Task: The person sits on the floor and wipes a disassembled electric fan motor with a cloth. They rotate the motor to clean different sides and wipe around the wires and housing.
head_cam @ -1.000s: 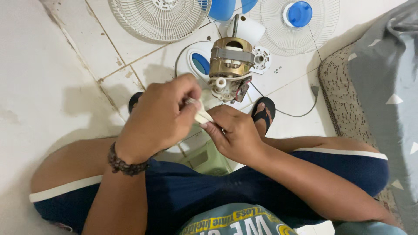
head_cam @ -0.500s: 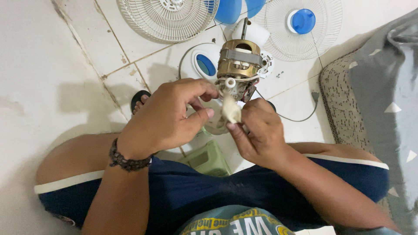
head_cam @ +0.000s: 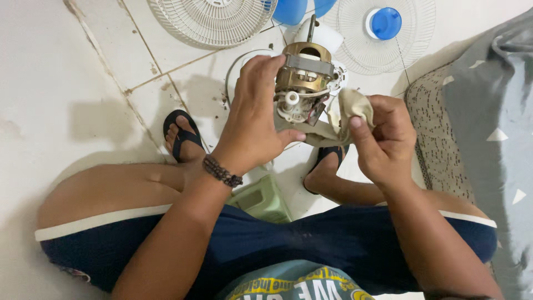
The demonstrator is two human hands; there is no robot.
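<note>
Between my knees, above the tiled floor, my left hand now grips the fan motor; half a second ago this hand was lower and only near it. My left fingers are closed around the side of the motor, and the thumb lies under its white plastic end. My right hand has moved out to the right, and its fingers pinch a beige cloth. The cloth was bunched just below the motor; now one end of it reaches to the bottom of the motor, so I judge the wiping goes on at that end.

At the far edge of the floor lie two white fan grilles; the right one carries a round blue cap. Under my legs stands a pale green stool. I see no packages or signs.
</note>
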